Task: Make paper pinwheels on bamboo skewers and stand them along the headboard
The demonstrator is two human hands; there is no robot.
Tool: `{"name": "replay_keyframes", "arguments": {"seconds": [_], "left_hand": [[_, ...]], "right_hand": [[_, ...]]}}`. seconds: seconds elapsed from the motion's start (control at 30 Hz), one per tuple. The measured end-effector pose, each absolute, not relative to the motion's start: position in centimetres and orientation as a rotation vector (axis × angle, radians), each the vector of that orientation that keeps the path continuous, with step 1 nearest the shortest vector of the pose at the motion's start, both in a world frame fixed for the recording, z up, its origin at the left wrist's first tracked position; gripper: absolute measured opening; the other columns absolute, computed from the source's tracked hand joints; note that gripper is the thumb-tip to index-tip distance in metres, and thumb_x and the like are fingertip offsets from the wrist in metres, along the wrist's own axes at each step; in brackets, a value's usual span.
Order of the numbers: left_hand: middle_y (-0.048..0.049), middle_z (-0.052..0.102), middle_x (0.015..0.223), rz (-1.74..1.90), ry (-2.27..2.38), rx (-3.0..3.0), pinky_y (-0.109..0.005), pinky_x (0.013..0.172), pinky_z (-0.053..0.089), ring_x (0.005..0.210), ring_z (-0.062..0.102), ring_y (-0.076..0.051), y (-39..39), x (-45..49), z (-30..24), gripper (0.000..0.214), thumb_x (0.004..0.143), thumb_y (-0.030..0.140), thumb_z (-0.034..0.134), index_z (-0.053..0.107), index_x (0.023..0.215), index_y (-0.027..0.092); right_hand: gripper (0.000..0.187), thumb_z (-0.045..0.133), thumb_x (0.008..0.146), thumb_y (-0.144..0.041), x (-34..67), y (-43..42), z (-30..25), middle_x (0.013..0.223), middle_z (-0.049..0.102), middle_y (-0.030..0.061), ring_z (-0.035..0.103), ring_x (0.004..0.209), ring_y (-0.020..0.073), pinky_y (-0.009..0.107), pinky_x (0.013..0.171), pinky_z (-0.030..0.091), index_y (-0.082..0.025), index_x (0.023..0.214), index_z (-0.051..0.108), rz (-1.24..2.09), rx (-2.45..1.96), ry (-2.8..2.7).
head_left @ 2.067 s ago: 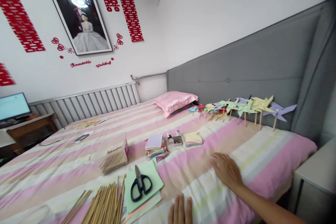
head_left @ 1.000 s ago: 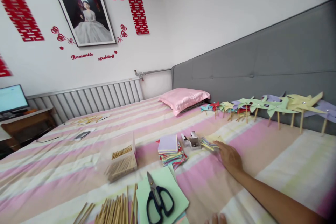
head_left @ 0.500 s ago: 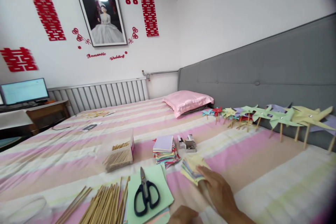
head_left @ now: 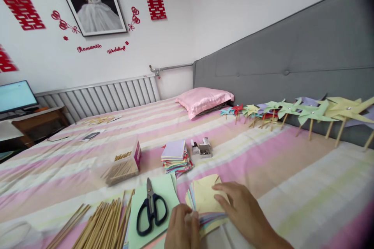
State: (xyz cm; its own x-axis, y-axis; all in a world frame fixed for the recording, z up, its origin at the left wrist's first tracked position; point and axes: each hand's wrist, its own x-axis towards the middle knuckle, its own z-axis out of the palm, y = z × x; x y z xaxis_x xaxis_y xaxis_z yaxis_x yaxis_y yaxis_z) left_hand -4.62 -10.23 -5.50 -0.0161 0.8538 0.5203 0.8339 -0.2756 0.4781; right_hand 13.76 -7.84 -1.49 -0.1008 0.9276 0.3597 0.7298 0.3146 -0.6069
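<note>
Wooden sticks (head_left: pixel 99 225) lie fanned to the left of the scissors (head_left: pixel 151 207), which rest on a green sheet (head_left: pixel 165 188). Just right of the scissors, the left hand (head_left: pixel 181 228) is curled on the near corner of the paper squares (head_left: pixel 204 198), a yellow-topped stack on the bed (head_left: pixel 292 186). Further right of the scissors, the right hand (head_left: pixel 244 212) lies flat and spread on top of the stack, gripping nothing. The sheets are already splayed at their edges, so I judge that a loose pinch or a sliding palm could scatter them over the soft cover or push them against the scissors. A second ago the stack lay beyond the scissors, beside the small metal boxes (head_left: pixel 201 148), with only the right hand on it. Now it sits close to the scissors and both hands are on it.
</note>
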Motion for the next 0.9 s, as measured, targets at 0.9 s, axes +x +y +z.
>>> {"name": "replay_keyframes", "arguments": {"seconds": [0.9], "left_hand": [[-0.0172,0.059,0.118,0.698,1.535,2.857,-0.037,0.084,0.052,0.107,0.055,-0.027,-11.4,-4.5,-4.4,0.040,0.075,0.025,0.054,0.057,0.113,0.010]], "right_hand": [[0.059,0.058,0.059,-0.014,12.8,-6.1,-0.8,0.115,0.057,0.0102,0.050,0.108,0.0265,0.036,0.086,0.040,-0.016,0.117,0.049,0.561,-1.923,-1.916]]}}
